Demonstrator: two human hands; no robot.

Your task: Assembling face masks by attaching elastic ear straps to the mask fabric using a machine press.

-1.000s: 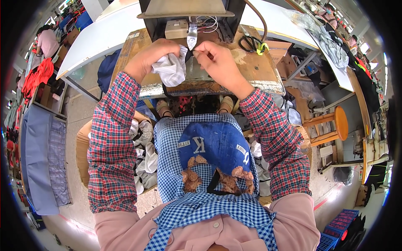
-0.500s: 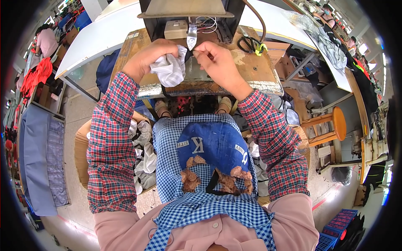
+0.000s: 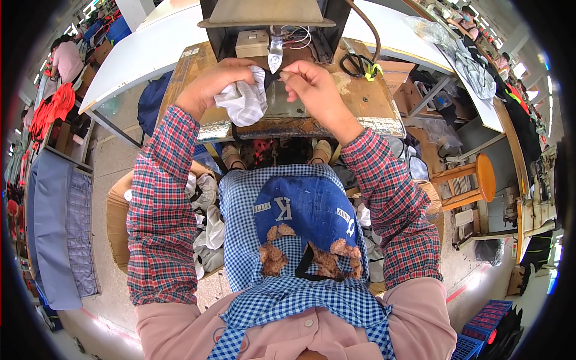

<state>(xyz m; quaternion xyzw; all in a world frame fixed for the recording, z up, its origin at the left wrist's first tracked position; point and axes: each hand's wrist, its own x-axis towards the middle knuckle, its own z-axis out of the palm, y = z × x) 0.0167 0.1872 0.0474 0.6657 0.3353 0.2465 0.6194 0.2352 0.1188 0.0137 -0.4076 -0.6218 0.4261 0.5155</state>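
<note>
While the left hand clutches white cloth near-left of the metal tip, the right hand has loosened slightly, nearly pinched beside a black strip, hold unclear, suggesting a regrip.

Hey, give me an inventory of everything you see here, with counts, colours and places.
Cloth: one, white with black edging, upper centre
Machine: one, grey, top centre
Bench: one, worn brown, beneath the machine
Scissors: one pair, black-handled, bench's right side
Tables: at least two, white, flanking the bench
Apron: one, blue-white check, centre
Cardboard box: at least one, brown, left of apron
Stool: one, orange-brown, right
Crates: uncounted, blue, lower right
Garments: uncounted, red, far left
Co-workers: at least two, one in pink, upper corners
Left hand: one, bare, gripping the cloth
Right hand: one, bare, at the black edging
</note>
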